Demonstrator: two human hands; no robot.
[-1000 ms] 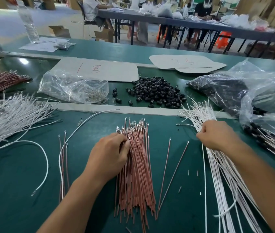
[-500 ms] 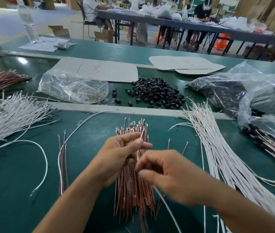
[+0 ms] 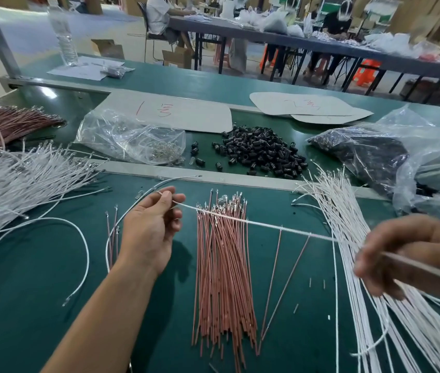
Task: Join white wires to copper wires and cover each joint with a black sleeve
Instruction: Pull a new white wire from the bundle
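- The left hand (image 3: 154, 230) pinches one end of a single white wire (image 3: 267, 224) between thumb and forefinger. Its other fingers are loosely bent and hold nothing.
- The right hand (image 3: 407, 254) is blurred, but its fingers are curled round the same wire further along. The wire is stretched in the air between both hands, above the copper wires (image 3: 224, 278).
- The copper wires lie in a bundle on the green table (image 3: 24, 305). The black sleeves (image 3: 259, 154) are in a heap behind them.
- The step, as I judge it, is to separate one white wire and make it ready for joining.
- To do it well, keep the pinch close to the wire end, so the tip can be aimed exactly.
- The tail of the wire may drag its neighbours from the pile of white wires (image 3: 361, 211), so it is better to lift it free first.
- Two single copper wires (image 3: 274, 270) lie just beside the bundle. One of them is probably easier to take than one from the bundle.
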